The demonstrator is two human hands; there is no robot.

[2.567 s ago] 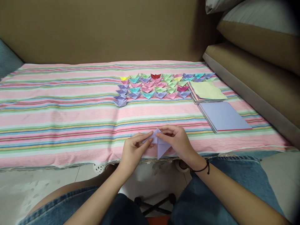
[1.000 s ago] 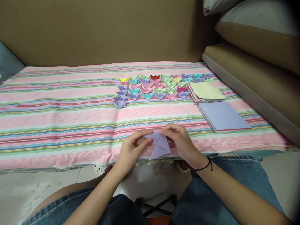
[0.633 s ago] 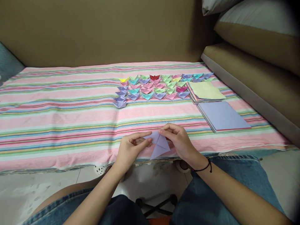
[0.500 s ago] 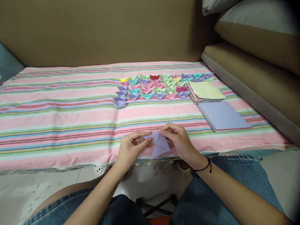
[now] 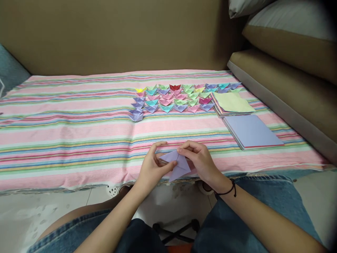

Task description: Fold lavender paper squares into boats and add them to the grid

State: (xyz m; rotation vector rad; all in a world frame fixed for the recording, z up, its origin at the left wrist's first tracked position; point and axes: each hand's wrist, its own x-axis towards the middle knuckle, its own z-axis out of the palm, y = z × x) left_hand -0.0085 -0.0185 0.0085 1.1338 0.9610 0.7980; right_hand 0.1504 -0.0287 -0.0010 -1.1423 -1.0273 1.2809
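Presently the lilac folded paper (image 5: 181, 166) was held between both hands over the near edge of the striped cloth (image 5: 79, 137). The right hand (image 5: 200, 157) pinched its top corner narrowly between thumb and forefinger. The left hand (image 5: 151, 168) pressed its thumb on the front face, forefinger raised clear; its other fingers seemed to support the back, though the paper partly hid them. It would probably handle as something very light and thin, crisp at the creases yet easily crumpled, so the corners and folded edges looked the best places to hold gently. Beyond stood small paper boats (image 5: 166, 102); to the right lay a yellow-topped stack (image 5: 234, 102) and a lilac-topped stack (image 5: 255, 131).
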